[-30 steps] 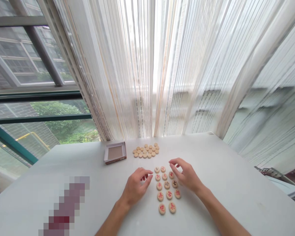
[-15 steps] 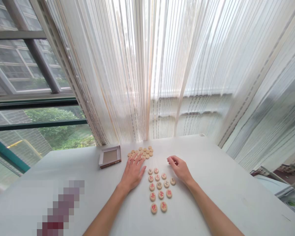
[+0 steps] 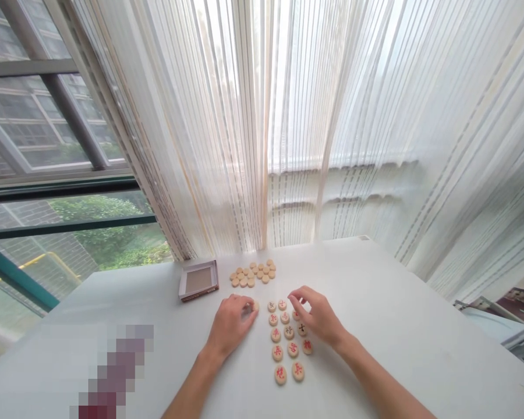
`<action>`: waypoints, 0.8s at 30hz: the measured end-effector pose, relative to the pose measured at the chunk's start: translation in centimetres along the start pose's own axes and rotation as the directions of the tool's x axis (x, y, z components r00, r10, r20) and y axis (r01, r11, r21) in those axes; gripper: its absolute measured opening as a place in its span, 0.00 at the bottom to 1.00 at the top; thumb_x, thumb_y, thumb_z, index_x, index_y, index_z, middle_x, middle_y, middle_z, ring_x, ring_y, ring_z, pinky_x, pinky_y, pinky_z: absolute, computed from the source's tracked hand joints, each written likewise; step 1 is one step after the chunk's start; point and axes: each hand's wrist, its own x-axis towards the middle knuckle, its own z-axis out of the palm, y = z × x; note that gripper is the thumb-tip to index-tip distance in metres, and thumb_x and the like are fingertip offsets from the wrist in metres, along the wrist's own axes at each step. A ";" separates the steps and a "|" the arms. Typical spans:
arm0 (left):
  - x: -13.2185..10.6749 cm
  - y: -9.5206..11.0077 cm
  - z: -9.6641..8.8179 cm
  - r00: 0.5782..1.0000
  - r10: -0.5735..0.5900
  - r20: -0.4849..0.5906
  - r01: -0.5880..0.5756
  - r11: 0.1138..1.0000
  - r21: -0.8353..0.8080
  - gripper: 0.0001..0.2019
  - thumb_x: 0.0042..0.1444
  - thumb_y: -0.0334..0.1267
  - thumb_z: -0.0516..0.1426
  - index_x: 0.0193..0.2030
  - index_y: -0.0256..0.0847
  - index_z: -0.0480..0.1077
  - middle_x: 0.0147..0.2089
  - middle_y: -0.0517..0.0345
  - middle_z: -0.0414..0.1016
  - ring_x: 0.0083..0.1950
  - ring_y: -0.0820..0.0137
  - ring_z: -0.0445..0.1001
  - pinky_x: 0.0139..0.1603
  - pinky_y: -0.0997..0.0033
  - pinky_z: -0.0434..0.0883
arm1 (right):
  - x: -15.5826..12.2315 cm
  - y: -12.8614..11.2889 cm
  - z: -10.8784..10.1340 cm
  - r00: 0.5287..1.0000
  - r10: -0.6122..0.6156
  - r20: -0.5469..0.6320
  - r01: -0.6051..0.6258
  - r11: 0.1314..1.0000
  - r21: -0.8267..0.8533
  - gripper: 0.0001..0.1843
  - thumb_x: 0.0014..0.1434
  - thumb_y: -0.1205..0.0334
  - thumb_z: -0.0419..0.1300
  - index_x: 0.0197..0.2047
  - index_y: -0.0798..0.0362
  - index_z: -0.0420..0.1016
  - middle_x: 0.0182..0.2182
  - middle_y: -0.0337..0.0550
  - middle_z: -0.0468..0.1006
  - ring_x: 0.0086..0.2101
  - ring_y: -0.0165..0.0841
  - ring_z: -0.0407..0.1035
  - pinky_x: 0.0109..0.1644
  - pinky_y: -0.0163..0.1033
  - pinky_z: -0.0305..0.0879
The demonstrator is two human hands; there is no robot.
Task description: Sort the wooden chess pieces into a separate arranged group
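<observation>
My left hand point(image 3: 232, 323) pinches a pale round xiangqi piece point(image 3: 255, 305) between thumb and fingers, just left of the laid-out pieces. My right hand point(image 3: 318, 314) hovers over the upper right of that layout, its fingers loosely curled with a gap behind the thumb; I see nothing in it. Under its fingers, a red-marked piece point(image 3: 296, 315) and a black-marked piece point(image 3: 302, 329) are partly covered. The layout has rough columns of face-up pieces, such as a red-marked piece point(image 3: 280, 375) and a black-marked piece point(image 3: 289, 331).
Beyond my left hand lies a cluster of blank-side-up pieces point(image 3: 243, 283). An open shallow box point(image 3: 182, 289) sits left of it on the white table point(image 3: 375, 291). Sheer curtains point(image 3: 253, 145) hang along the far edge, with a window at left.
My left hand has drawn back from the cluster toward me, now with a piece in its fingers. My right hand has moved slightly left and nearer, over the layout's right side.
</observation>
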 end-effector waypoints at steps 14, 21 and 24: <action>0.6 0.2 -0.4 0.998 0.044 -0.044 -0.043 0.999 0.027 0.03 0.63 0.36 0.58 0.41 0.46 0.74 0.43 0.55 0.81 0.47 0.59 0.76 0.49 0.57 0.71 | -0.5 -1.6 0.3 0.990 -0.083 0.112 0.083 0.997 0.003 0.10 0.69 0.61 0.53 0.45 0.47 0.76 0.39 0.45 0.77 0.40 0.37 0.73 0.45 0.41 0.73; 4.8 -0.6 1.2 0.991 0.137 0.002 -0.135 0.976 0.168 0.03 0.61 0.34 0.58 0.38 0.45 0.74 0.45 0.53 0.80 0.49 0.56 0.74 0.52 0.53 0.69 | 0.1 -0.5 -0.3 0.998 -0.056 0.018 0.056 0.998 -0.031 0.10 0.69 0.61 0.54 0.42 0.48 0.76 0.37 0.44 0.77 0.38 0.37 0.73 0.43 0.42 0.73; 5.5 -0.7 1.6 0.988 0.155 0.004 -0.153 0.970 0.191 0.05 0.61 0.32 0.58 0.40 0.44 0.75 0.57 0.50 0.75 0.57 0.53 0.70 0.57 0.50 0.67 | 0.2 -0.1 -0.5 0.998 -0.060 -0.013 0.060 0.998 -0.033 0.10 0.69 0.61 0.53 0.42 0.49 0.77 0.36 0.43 0.77 0.37 0.36 0.73 0.43 0.41 0.72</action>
